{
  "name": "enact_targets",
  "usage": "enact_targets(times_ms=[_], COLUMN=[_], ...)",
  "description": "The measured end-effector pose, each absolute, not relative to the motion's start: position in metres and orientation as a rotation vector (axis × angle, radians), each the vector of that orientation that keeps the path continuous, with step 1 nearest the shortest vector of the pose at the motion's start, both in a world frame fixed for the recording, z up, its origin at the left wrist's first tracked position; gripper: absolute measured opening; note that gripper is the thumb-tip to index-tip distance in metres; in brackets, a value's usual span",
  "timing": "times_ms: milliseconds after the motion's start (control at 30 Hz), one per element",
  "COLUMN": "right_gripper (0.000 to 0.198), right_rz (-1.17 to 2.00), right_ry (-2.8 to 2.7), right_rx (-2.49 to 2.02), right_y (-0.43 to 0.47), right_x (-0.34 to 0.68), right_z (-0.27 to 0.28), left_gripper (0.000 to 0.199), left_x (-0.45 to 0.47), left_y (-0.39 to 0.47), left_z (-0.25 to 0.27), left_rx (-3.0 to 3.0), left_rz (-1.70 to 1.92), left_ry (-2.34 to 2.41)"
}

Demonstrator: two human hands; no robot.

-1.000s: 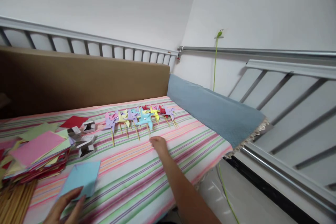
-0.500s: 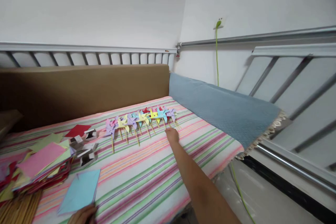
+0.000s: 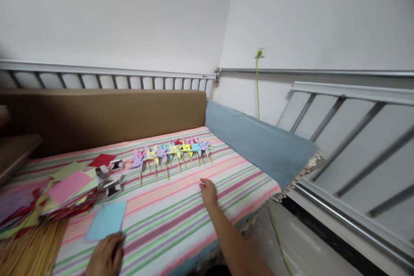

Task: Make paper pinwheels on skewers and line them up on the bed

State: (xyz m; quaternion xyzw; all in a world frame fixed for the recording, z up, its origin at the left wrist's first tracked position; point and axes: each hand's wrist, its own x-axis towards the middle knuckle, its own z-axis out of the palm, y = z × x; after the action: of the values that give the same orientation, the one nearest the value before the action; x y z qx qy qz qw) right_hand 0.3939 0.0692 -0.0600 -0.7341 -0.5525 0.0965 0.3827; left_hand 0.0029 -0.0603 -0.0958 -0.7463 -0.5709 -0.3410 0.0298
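Several paper pinwheels (image 3: 174, 150) in purple, yellow, blue, pink and red lie in a row on the striped cloth, their thin wooden sticks pointing towards me. My right hand (image 3: 208, 192) hovers or rests just in front of the row's right end, fingers loosely bent and nothing visible in them. At the bottom left, my left hand (image 3: 105, 255) is beside the near edge of a light blue paper square (image 3: 108, 221). Its fingers are bent and a little apart from the thumb; whether they touch the paper is hard to tell.
To the left lie a pile of coloured paper sheets (image 3: 69, 187), small black-and-white boxes (image 3: 113, 185), a red sheet (image 3: 101, 160) and a bundle of wooden sticks (image 3: 35, 248). A brown padded board (image 3: 129, 112) borders the back, a blue cover (image 3: 252, 131) the right side.
My right hand has drawn back towards me from the pinwheels. My left hand has come further into view. The view has shifted, with the pinwheels staying in their row.
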Motion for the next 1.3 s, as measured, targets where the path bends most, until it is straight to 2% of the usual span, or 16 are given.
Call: enact_targets(times_ms=[233,333,533,667,800,1033,1300], right_gripper=[0.036,0.045,0.048,0.046,0.043,0.036,0.037], right_rz=[0.087,0.005,-0.166,-0.248,-0.276,-0.285,-0.261], right_ry=[-1.843,-1.916,-1.971,-1.986,-2.047,-2.079,-1.986], right_rx=[-1.774,-1.828,-1.937,-1.97,-1.953,-1.958,-2.014], right_y=[-0.019,-0.035,-0.044,-0.043,-0.039,-0.035,-0.037], right_x=[0.36,0.343,0.325,0.323,0.327,0.325,0.312], right_z=[-0.071,-0.078,-0.083,-0.083,-0.08,-0.069,-0.067], left_gripper=[0.021,0.027,0.039,0.037,0.025,0.023,0.023], left_x=[0.03,0.032,0.018,-0.02,-0.081,-0.156,-0.138], left_y=[-0.086,-0.109,-0.167,-0.178,-0.167,-0.16,-0.128], left_z=[-0.063,-0.066,-0.07,-0.057,-0.037,-0.01,0.005], left_rx=[-2.296,-2.26,-2.451,-2.464,-2.062,-1.768,-1.756], left_rz=[-1.146,-1.131,-1.296,-1.405,-1.465,-1.262,-0.833], left_ry=[-1.89,-1.939,-1.872,-1.845,-2.084,-2.379,-2.584])
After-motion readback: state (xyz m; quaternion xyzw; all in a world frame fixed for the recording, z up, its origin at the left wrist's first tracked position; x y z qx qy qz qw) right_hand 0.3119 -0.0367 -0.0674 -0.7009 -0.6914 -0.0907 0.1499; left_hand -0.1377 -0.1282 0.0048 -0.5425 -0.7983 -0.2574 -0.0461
